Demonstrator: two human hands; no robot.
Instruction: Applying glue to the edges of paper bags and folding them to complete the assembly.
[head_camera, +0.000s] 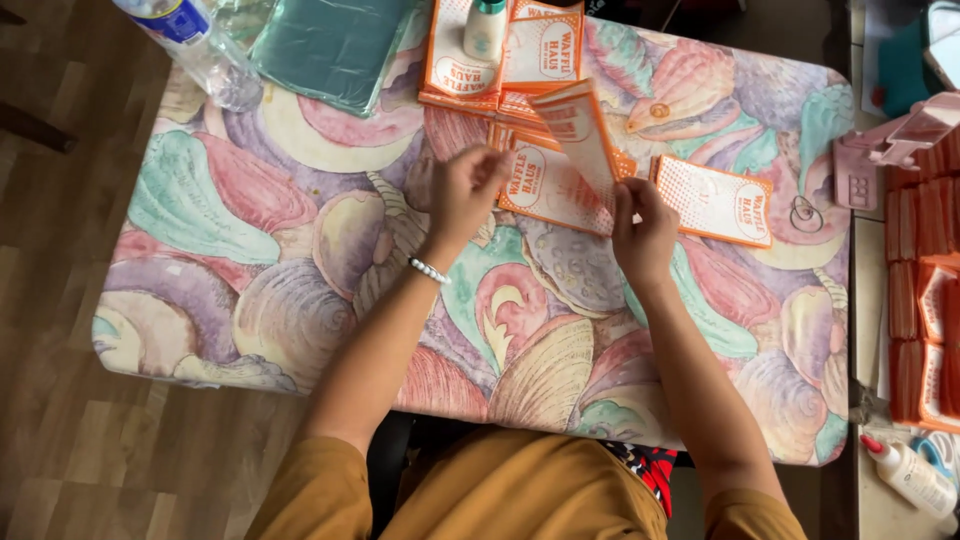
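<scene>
My right hand (642, 232) pinches the lower edge of an orange-and-white paper sleeve (583, 140), thumb and fingers pressed together on it, so the sleeve stands tilted up off the desk (300, 260) with its printed face turned toward me. My left hand (462, 190) sits at about 9 o'clock from the sleeve, fingers curled in loosely; I cannot tell whether it grips anything, though its fingertips come close to the sleeve's near corner, as if to steady or open it. A bead bracelet (428, 269) circles that wrist.

Directly under the raised sleeve lies 1 flat sleeve (545, 190) of the same kind, and another flat one (713, 200) rests at 3 o'clock, just beside my right hand, both face up within easy reach. At 12 o'clock a stack of the same sleeves (500, 55) carries a small white bottle with a green cap (484, 28) on top, probably there to weigh the paper down. Further out at 10 o'clock sits a teal plastic packet (335, 45), and beyond it a clear water bottle (195, 45) lies near the desk's far corner. The desk's cloth is a pastel shell pattern. Off the desk at 3 o'clock stands a pink tool (890, 150) above rows of orange packs (925, 290), and at 4 o'clock a glue bottle with a red tip (910, 478).
</scene>
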